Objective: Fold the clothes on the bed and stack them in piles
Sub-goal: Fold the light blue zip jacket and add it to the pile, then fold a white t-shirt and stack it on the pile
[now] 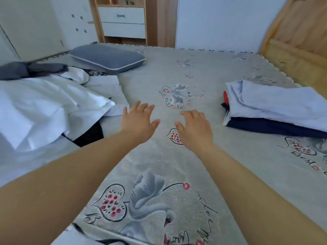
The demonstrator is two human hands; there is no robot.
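Several unfolded white garments (44, 110) lie heaped at the left over a black piece (90, 134), with a grey piped pillow (108, 58) beyond them. Over the bare grey flower-printed bedspread (177, 76) the left hand (137, 123) and right hand (194, 129) reach forward, fingers spread and holding nothing. Well right sits a folded stack, pale blue garment (276, 103) on a navy one (276, 127).

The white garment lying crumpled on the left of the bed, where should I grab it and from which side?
Take the white garment at its near-right folded corner, which juts toward the left hand. Come from the right, low over the sheet, and pinch that edge; the rest is bunched.
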